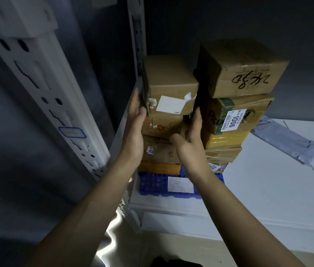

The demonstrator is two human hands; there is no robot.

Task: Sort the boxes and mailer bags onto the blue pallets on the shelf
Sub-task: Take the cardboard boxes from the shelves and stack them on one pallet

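Item: top box (169, 87), left stack, on blue pallet (152, 186), shelf (268, 189). We flank it with left hand (136, 120) and right hand (189, 143), fingers straight against its sides, nothing gripped. Step, as we judge: seating the box. Next: square it, let go. The grey mailer bag (287, 141) lies unsorted.

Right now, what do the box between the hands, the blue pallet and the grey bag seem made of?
Box: matte brown cardboard, creased edges, paper label. Blue pallet: probably moulded plastic, grid of holes. Grey bag: likely thin plastic film, faint sheen, wrinkles.
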